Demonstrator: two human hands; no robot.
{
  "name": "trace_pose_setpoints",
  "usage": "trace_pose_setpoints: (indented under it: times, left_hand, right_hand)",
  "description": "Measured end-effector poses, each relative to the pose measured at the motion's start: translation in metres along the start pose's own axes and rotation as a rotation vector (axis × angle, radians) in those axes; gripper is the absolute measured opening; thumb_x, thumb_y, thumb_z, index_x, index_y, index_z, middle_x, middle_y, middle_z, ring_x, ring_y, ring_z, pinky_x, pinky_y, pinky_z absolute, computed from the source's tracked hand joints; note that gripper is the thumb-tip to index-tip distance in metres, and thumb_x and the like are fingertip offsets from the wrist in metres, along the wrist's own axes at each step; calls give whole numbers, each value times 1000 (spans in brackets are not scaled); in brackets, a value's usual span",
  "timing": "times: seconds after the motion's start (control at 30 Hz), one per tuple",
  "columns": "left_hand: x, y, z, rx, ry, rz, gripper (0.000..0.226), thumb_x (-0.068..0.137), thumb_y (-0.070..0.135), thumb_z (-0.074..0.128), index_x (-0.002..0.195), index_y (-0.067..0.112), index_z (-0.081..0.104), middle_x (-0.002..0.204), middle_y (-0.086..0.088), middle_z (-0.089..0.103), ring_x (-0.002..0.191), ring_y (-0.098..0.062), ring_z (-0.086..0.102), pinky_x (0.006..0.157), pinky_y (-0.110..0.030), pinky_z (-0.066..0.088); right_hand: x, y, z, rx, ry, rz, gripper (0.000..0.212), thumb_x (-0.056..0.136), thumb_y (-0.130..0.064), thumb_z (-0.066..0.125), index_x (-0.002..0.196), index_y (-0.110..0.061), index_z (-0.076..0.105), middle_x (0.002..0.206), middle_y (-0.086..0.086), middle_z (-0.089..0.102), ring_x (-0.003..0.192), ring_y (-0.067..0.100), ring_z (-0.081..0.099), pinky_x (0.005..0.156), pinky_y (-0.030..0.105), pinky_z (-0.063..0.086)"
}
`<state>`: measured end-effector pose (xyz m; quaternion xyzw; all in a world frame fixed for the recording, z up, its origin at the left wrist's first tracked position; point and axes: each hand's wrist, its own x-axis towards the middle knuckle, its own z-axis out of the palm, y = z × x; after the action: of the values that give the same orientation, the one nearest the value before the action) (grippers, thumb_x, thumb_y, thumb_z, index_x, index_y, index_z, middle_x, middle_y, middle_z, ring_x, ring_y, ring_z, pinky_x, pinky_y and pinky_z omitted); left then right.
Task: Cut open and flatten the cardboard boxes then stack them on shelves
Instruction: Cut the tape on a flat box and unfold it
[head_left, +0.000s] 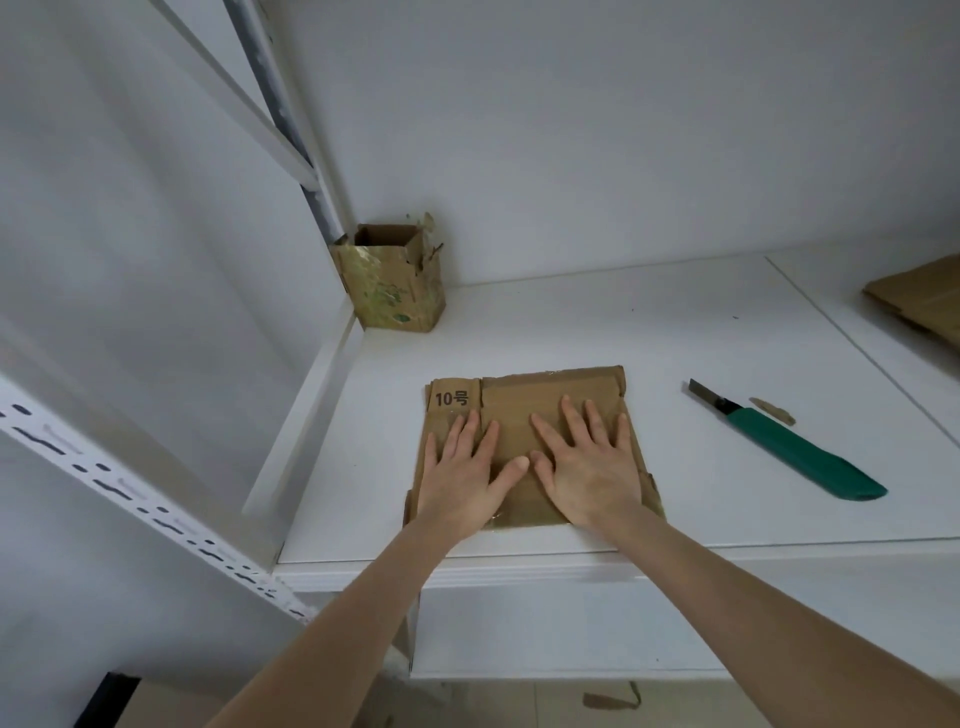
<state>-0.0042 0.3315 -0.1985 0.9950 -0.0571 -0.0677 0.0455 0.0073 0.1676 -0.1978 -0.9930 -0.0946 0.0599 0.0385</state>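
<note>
— What does the person look like on your feed?
— I only get arms and hands. The left forearm (332, 623) and the right forearm (779, 613) are both slim, and bare all the way to the bottom edge of my picture.
— Anything worn on the hands?
— I see the left hand (462, 478) and the right hand (587, 467) bare as well, with long, slender fingers (570, 421).

One legible marking: "10号", printed in dark characters on the far-left corner flap of the flattened cardboard box (524, 431), just beyond the fingertips of the left hand (462, 478). No other text can be read.
</note>
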Motion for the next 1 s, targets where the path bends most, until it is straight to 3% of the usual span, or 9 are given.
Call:
trace_pose_setpoints:
  times: [0.13, 0.23, 0.37, 0.53, 0.7, 1.0]
  left_hand:
    - [-9, -2, 4, 99, -17, 22, 83, 87, 68, 1, 156, 21, -5, 162, -5, -14, 149, -18, -15, 120, -43, -10]
    - [-4, -1, -8, -28, -96, 10, 73, 98, 59, 12, 155, 17, -4, 162, -6, -14, 149, -17, -16, 120, -43, -10]
    - [28, -2, -26, -90, -75, 26, 61, 104, 42, 17, 155, 16, -5, 163, -2, -11, 149, -17, -11, 120, -42, -8]
    - [49, -4, -10, 101, -21, 22, 61, 101, 53, 11, 155, 29, -5, 162, 9, -11, 150, -19, -10, 118, -51, -11]
    - [50, -4, -7, 112, -6, 31, 61, 101, 54, 9, 155, 30, -5, 162, 7, -11, 150, -20, -9, 119, -53, -8]
    - [52, -6, -6, 117, -7, 34, 66, 98, 59, 10, 155, 28, -3, 163, 5, -10, 150, -20, -9, 118, -54, -7]
  right_hand:
    - [-1, -2, 1, 7, -20, 9, 58, 100, -56, 8, 154, -40, -2, 163, 1, -13, 150, 26, -11, 116, 53, -14]
    - [-2, -3, -1, 4, -30, 8, 57, 100, -56, 6, 154, -40, -4, 163, 1, -15, 149, 26, -13, 116, 52, -14]
    - [-2, -3, -2, 28, -27, 0, 58, 99, -56, 4, 154, -40, -4, 163, 1, -14, 149, 27, -13, 117, 52, -13]
    - [2, -1, -1, 32, -60, -4, 59, 99, -58, 6, 154, -39, -4, 163, 1, -15, 149, 26, -16, 118, 51, -13]
    - [35, 10, -18, 59, -144, -1, 63, 98, -62, 13, 155, -37, -1, 163, 3, -15, 149, 28, -16, 118, 53, -10]
    - [48, 12, -7, 15, -104, -3, 66, 95, -67, 6, 153, -40, -7, 162, 4, -17, 148, 29, -18, 117, 57, -11]
